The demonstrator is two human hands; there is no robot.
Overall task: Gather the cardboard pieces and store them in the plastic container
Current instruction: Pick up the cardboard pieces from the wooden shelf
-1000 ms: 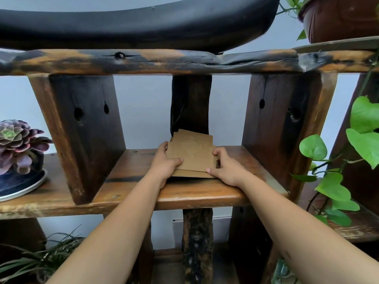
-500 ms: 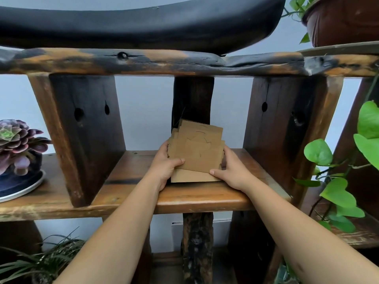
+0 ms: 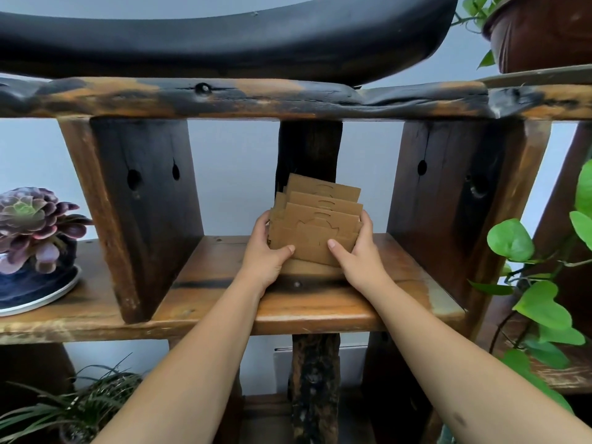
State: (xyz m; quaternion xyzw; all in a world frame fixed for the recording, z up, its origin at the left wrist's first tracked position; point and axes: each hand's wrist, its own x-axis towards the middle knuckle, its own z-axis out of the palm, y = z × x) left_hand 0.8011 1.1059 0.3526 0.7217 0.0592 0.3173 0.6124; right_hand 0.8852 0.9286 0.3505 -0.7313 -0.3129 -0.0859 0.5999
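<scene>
On the middle board of the wooden shelf [image 3: 320,310], in the bay between two dark uprights, both hands are working one stack of cardboard pieces [image 3: 315,224]. Above, a black curved slab [image 3: 224,36] is sitting on the top beam. At right, green vine leaves [image 3: 541,309] are hanging alongside the frame, and a brown pot [image 3: 541,33] is standing on the upper board. At left, a purple succulent [image 3: 32,225] is sitting in a dark pot on a white saucer. Lower left, a grassy plant [image 3: 73,408] is showing under the shelf.

The stack is standing nearly upright, fanned so several top edges are showing in steps, leaning back towards the dark centre post; its bottom edge is resting on or just above the board, cannot tell which. The left hand [image 3: 267,254] is clamping the stack's left edge, thumb across the front face. The right hand [image 3: 358,254] is clamping the right edge the same way, thumb on the front, fingers wrapping behind. No container is showing here.
</scene>
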